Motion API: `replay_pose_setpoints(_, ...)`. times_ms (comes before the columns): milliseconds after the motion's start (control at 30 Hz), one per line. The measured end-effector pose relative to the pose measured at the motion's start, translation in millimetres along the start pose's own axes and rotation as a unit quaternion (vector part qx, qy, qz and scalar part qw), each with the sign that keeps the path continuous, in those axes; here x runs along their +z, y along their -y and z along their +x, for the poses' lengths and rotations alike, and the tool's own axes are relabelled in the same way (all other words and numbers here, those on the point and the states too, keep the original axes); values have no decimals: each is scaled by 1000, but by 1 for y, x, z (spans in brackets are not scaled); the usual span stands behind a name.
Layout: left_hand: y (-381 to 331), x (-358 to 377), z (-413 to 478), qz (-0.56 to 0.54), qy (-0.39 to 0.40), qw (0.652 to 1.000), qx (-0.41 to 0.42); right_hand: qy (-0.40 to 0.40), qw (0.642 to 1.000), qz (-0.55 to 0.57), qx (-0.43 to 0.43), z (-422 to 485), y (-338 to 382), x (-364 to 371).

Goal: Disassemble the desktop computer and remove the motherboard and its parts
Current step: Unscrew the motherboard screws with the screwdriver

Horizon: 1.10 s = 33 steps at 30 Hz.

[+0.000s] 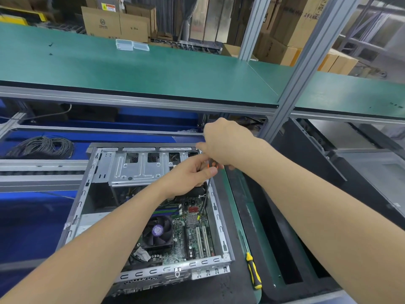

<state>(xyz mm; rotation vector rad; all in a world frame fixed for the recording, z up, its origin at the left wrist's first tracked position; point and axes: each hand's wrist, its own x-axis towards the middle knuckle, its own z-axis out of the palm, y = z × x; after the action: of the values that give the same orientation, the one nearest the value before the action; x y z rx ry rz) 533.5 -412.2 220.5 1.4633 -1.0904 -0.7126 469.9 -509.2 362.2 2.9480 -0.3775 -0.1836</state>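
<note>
An open desktop computer case [87,189] lies flat on the bench. Inside it I see the green motherboard [192,240], a black CPU fan [158,232] and a silver drive cage [135,167]. Both hands are at the case's far right corner. My left hand [188,176] pinches an orange-and-black screwdriver [213,165], whose dark shaft points down toward the board. My right hand [223,143] is curled over the top of the same screwdriver handle, gripping it from above. The tip of the shaft is hard to make out.
A yellow-and-black screwdriver [253,270] lies on the green mat to the right of the case. A black side panel [285,249] rests further right. A coil of dark cable [41,147] sits at the far left. A green shelf [153,71] hangs overhead.
</note>
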Motion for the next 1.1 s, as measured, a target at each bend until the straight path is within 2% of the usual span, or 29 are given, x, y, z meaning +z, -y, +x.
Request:
replay_pose_setpoints(100, 0, -4, -1, 1, 13, 1000, -2, 37, 994, -15, -102, 1, -9, -5)
replay_pose_setpoints(200, -4, -6, -3, -20, 13, 1000, -10, 85, 982, -28, -164, 1, -20, -16)
replay_pose_setpoints(400, -7, -5, -5, 3, -8, 999, -49, 69, 975, -29, -209, 3, -17, -9)
replay_pose_setpoints(500, -4, -5, -5, 16, -13, 998, -53, 103, 973, -29, -207, 2, -17, -12)
replay_pose_setpoints(567, -2, -4, -3, 20, -19, 998, -50, 112, 975, -7, -190, 0, -19, -13)
replay_pose_setpoints(700, -1, -1, 0, 5, -9, 1000, -18, -19, 996, -87, -11, -3, -11, -6)
replay_pose_setpoints(767, 0, -1, 1, -12, 9, 1000, -3, -7, 998, -54, 24, -3, -5, -2)
replay_pose_setpoints(867, 3, -4, 2, -11, 15, 1000, 11, 43, 998, -5, -43, -2, -9, -5)
replay_pose_setpoints(967, 5, -3, 2, -13, 18, 1000, 8, 79, 986, -19, -144, -4, -19, -15)
replay_pose_setpoints(1100, 7, -3, 1, -20, 17, 1000, -11, 93, 977, -17, -193, -2, -25, -12)
